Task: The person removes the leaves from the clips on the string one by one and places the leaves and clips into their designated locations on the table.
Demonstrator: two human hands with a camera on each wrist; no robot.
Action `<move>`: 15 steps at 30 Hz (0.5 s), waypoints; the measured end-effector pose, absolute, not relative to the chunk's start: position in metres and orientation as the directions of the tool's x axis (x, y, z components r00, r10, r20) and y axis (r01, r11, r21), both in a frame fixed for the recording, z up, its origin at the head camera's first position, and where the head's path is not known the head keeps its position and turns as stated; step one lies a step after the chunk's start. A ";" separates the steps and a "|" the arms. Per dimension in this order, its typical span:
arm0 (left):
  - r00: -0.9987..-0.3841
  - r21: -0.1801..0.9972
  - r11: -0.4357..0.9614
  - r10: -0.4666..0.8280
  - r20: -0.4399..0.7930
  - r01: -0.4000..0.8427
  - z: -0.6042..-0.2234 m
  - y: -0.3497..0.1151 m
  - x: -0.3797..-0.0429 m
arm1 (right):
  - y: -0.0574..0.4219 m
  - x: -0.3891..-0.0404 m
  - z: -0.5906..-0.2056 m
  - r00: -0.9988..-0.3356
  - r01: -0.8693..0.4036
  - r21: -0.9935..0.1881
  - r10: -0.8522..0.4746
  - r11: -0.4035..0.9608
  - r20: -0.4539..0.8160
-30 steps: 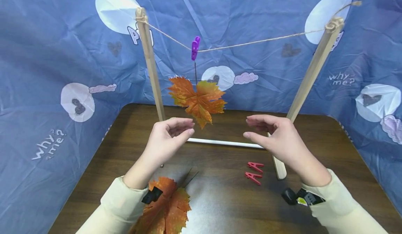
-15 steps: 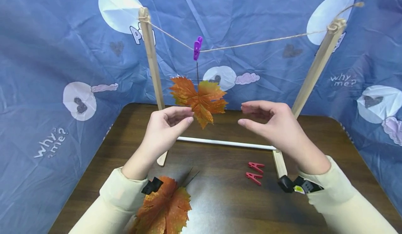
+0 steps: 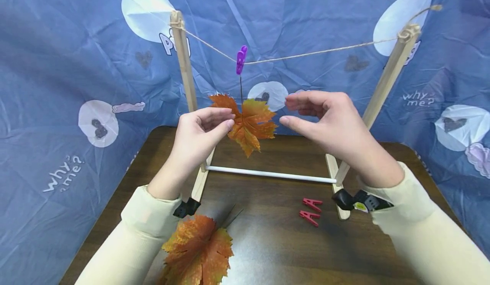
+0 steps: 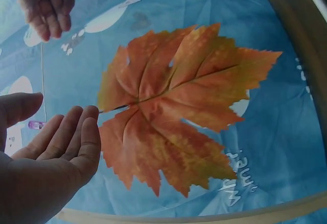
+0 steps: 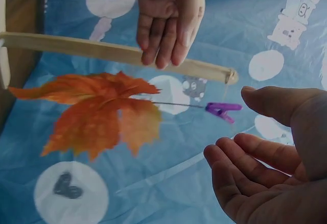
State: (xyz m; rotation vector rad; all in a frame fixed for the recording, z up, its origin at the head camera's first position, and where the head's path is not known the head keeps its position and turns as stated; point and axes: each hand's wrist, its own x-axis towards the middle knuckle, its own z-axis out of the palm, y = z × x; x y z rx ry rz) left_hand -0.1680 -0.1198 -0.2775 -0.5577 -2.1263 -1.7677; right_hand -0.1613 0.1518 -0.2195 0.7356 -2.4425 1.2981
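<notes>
An orange maple leaf (image 3: 250, 123) hangs by its thin stem from a purple clothespin (image 3: 241, 60), which is clipped on a twine line (image 3: 317, 52). My left hand (image 3: 200, 134) is raised in front of the leaf's left side, thumb and fingers apart, holding nothing; the left wrist view shows the leaf (image 4: 168, 101) beyond the fingertips. To the right of the leaf my right hand (image 3: 325, 117) is up, its fingers relaxed and spread from the thumb. Nothing lies in it, and the right wrist view shows the purple clothespin (image 5: 222, 109) beyond its fingertips.
Two wooden posts (image 3: 185, 68) bear the line, joined low down by a white rod (image 3: 268, 174). Two red clothespins (image 3: 311, 212) lie on the brown table (image 3: 268, 242). More orange leaves (image 3: 199, 251) lie at the front left. A blue printed cloth (image 3: 306, 12) hangs behind.
Both hands have risen beside the hanging leaf, the right one further and slightly leftward. The leaf, clothespins and frame stay as they were; the view has shifted slightly.
</notes>
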 end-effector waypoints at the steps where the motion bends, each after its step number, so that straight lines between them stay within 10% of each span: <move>1: -0.871 0.857 0.161 0.087 0.483 0.490 -0.276 -0.120 -0.170 | 0.149 -0.163 -0.215 -0.828 -0.561 -0.681 -0.310 0.470 0.468; 15: -0.846 0.810 0.277 0.016 0.533 0.516 -0.252 -0.117 -0.197 | 0.123 -0.190 -0.164 -0.809 -0.587 -0.616 -0.353 0.525 0.470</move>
